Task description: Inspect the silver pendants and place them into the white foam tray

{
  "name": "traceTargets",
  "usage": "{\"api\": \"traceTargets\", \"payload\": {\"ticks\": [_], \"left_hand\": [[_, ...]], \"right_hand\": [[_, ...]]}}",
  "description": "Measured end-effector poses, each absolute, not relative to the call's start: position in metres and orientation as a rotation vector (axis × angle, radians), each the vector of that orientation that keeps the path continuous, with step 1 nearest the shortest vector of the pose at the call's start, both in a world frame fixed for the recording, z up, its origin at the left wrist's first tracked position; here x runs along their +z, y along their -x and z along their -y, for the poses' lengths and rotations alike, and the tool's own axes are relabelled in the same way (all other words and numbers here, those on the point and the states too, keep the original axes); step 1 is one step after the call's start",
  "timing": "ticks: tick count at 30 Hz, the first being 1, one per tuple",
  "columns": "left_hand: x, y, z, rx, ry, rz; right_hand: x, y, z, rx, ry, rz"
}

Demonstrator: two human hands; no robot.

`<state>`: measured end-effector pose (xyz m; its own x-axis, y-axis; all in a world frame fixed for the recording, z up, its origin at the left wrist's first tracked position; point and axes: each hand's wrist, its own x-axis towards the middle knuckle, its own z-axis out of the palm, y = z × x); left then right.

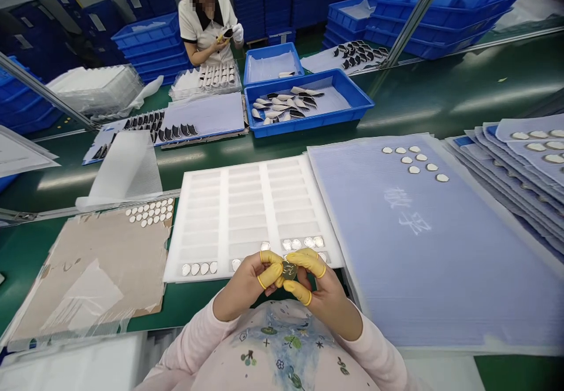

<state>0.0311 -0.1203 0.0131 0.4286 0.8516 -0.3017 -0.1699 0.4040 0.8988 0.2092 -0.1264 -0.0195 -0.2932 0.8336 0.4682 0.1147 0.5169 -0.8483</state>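
My left hand (258,273) and right hand (318,279) pinch the round disc (289,270) between them, near the white tray (200,203). It looks light, stiff and maybe slippery, so I should hold its thin edge, not its face.

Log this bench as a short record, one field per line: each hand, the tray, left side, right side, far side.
Left hand: left hand, yellow-covered fingertips on a dark, marked disc
Right hand: right hand, yellow-covered fingertips on the same disc
Tray: white tray, pale discs in its nearer compartments
Left side: brown board, pale discs clustered at its far right corner
Right side: bluish sheets, scattered pale discs near the far edge
Far side: blue bin of curved pieces; co-worker handling a dark piece
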Motion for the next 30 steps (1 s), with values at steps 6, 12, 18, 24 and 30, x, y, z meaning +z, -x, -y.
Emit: {"api": "traceTargets", "payload": {"ticks": [6,12,18,24,30], "left_hand": [[0.003,-0.031,0.125,0.831,-0.86,-0.861],[0.001,-0.031,0.125,0.859,-0.897,-0.911],[0.004,-0.034,0.125,0.806,-0.987,-0.986],[-0.01,-0.003,0.121,0.798,-1.207,-1.243],[-0.04,0.021,0.114,0.261,-1.825,-1.856]], "right_hand": [[-0.023,-0.208,0.128,0.961,0.82,1.699],[-0.02,-0.205,0.129,1.122,0.847,1.613],[-0.021,-0.204,0.125,1.107,0.941,1.532],[-0.021,-0.215,0.122,1.023,1.109,1.525],[-0.028,-0.224,0.122,1.009,1.172,1.482]]}}
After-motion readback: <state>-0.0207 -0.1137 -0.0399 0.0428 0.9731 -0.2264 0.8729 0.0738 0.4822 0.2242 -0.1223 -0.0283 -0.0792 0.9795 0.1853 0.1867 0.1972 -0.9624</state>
